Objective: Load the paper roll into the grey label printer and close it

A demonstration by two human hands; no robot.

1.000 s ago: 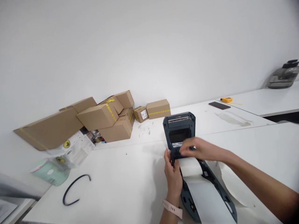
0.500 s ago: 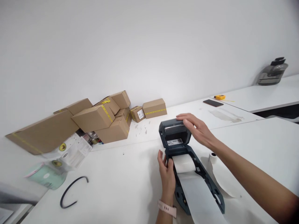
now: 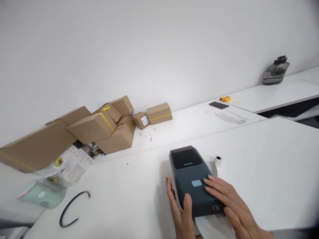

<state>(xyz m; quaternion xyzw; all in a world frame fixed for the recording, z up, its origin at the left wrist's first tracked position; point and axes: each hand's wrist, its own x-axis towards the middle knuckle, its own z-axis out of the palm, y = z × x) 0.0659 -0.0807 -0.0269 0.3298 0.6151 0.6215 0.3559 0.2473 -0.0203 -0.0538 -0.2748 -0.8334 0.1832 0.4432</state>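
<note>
The dark teal label printer [image 3: 191, 196] stands on the white table with its lid down. A strip of white paper [image 3: 214, 227] comes out at its near end. My left hand [image 3: 180, 212] grips the printer's left side, thumb up over the edge and fingers along the wall. On the lid's right part lies my right hand [image 3: 231, 202], fingers stretched out flat. Just past the printer's right side stands a small white paper roll [image 3: 218, 161], its loose end partly hidden behind the printer.
Cardboard boxes [image 3: 89, 127] are piled against the wall at left. In front of them lie plastic-wrapped packs [image 3: 74, 166], a mint-green pouch [image 3: 42, 194] and a dark curved band [image 3: 66, 210]. Farther right are a phone [image 3: 218, 105], a yellow tape measure [image 3: 225, 99] and a grey jug [image 3: 275, 72].
The printer's lid has swung down and now covers the paper roll inside. My right hand moved from the raised lid's edge toward me, onto the closed lid. The view shifted slightly.
</note>
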